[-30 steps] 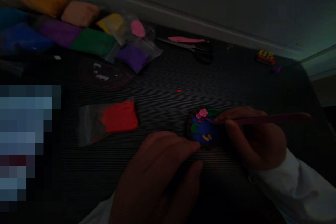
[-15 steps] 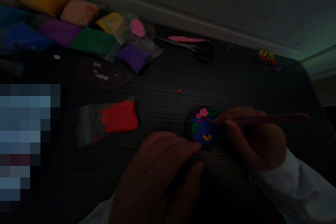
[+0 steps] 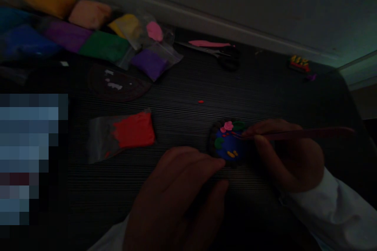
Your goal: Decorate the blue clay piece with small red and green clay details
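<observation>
Tabletop: dark, finely ribbed tabletop point(image 3: 259, 90), poorly lit, a pale panel behind its far edge.
Blue disc: flat on the tabletop, just beyond the left hand point(image 3: 176, 188) and to the left of the right hand point(image 3: 288, 157); both close to it. Blue disc point(image 3: 234, 144) roughly round, no clear long axis; right side partly in shadow and hidden.
Slim tool: slim tool point(image 3: 318, 133), reddish, long axis running nearly straight across the view, thin tip leftward over the upper part of the disc, by the red bits point(image 3: 224, 135). Contact of tip with surface: cannot tell.
Right hand: pinching the tool between thumb and fingers, close to its tip.
Left hand: fingers bent and together, thumb set apart; a fingertip at the near rim, pressure not readable. Nothing seen in its grasp.
Disc appearance: saturated blue centre, dark beaded border; pink flower point(image 3: 228, 126) at the far edge, green pad point(image 3: 218, 143) at left, second green shape beside the flower, yellow pieces point(image 3: 231, 154) nearer the wearer. Probably soft clay.
Red supply: bag of red material point(image 3: 134, 131) left of the disc; loose red bit point(image 3: 200, 101) between bag and scissors.
Far side: scissors point(image 3: 216, 52) beside a pink strip point(image 3: 209, 43); coloured bags at far left.
</observation>
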The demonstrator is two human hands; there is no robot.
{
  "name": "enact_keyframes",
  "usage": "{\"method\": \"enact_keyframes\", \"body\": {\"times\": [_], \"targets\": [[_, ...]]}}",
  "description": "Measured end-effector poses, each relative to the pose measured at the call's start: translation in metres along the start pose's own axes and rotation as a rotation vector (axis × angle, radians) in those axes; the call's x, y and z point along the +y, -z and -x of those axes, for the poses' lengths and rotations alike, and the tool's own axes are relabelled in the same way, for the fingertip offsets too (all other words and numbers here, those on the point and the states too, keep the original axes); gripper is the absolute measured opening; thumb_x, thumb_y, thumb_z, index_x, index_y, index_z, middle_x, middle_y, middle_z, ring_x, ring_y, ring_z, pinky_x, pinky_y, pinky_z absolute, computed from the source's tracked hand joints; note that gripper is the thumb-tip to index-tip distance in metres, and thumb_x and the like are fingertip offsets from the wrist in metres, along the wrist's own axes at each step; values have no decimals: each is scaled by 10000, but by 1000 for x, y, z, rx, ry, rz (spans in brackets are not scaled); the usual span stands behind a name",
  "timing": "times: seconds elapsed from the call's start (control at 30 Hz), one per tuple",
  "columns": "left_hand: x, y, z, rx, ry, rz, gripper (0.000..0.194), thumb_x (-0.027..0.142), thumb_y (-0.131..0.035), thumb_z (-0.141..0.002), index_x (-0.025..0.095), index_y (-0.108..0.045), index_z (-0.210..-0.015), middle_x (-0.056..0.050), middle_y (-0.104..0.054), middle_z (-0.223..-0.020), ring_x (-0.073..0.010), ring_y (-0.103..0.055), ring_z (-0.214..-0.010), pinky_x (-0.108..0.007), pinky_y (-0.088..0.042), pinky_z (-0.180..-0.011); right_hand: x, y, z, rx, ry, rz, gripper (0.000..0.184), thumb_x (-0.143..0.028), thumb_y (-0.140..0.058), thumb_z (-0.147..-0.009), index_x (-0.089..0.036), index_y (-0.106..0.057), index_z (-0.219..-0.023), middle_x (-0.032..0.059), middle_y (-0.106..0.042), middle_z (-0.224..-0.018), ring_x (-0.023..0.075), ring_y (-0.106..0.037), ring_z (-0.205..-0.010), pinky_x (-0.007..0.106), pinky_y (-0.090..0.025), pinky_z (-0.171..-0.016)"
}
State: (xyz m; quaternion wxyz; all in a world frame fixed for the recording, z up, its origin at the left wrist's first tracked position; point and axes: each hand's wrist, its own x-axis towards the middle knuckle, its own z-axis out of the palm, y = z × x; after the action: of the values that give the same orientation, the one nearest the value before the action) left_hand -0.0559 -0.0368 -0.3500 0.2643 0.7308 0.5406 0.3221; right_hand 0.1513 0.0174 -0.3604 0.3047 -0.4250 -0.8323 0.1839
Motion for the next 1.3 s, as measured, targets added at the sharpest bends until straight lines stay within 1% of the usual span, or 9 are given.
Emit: {"method": "enact_keyframes", "body": {"times": [0.23,0.43,0.53,0.7,0.87,1.1,1.3], "targets": [[1,1,0,6,-13,2,228,139,-526,-744,243,-547,-946,26,-649,-877,-143,-591,-828,-273,-493,-733,-2,2,-2,-7,21,0,193,-74,-546,-736,-184,-532,-893,37,-617,-845,149,-602,-768,287,-502,-655],[-1,1,1,6,-9,0,237,138,-529,-745,247,-538,-956,33,-644,-886,-132,-585,-843,-260,-489,-747,-3,1,-3,-23,30,39,161,-78,-545,-739,-166,-542,-874,35,-617,-841,130,-594,-770,260,-499,-665],[-1,1,0,1,-12,-1,228,145,-527,-748,246,-539,-952,25,-646,-874,-143,-592,-830,-276,-499,-732,-3,1,-4,-27,31,38,160,-69,-544,-739,-156,-538,-874,37,-616,-842,122,-591,-770,253,-499,-668],[0,-1,-1,7,-2,-1,223,140,-527,-744,250,-554,-936,24,-654,-877,-148,-601,-821,-279,-505,-720,-3,1,-4,-30,30,54,160,-77,-537,-743,-168,-547,-875,39,-623,-829,138,-598,-745,275,-513,-639],[0,0,-2,-4,-35,-2,247,143,-537,-737,244,-547,-962,27,-652,-878,-137,-595,-820,-253,-503,-706,-3,1,-4,-18,34,55,150,-107,-539,-750,-192,-545,-873,39,-636,-829,158,-613,-743,296,-522,-622],[2,0,0,-2,-3,10,239,138,-528,-744,249,-542,-955,28,-650,-883,-143,-587,-841,-271,-493,-736,-1,2,-4,-39,42,43,164,-98,-543,-747,-186,-545,-885,46,-631,-839,156,-610,-758,292,-523,-638],[2,0,-3,-6,-8,23,239,128,-528,-745,243,-537,-954,33,-644,-877,-129,-583,-834,-255,-490,-745,-2,2,-4,-34,55,50,180,-100,-538,-752,-205,-541,-898,44,-630,-832,165,-613,-742,302,-527,-608]]}}
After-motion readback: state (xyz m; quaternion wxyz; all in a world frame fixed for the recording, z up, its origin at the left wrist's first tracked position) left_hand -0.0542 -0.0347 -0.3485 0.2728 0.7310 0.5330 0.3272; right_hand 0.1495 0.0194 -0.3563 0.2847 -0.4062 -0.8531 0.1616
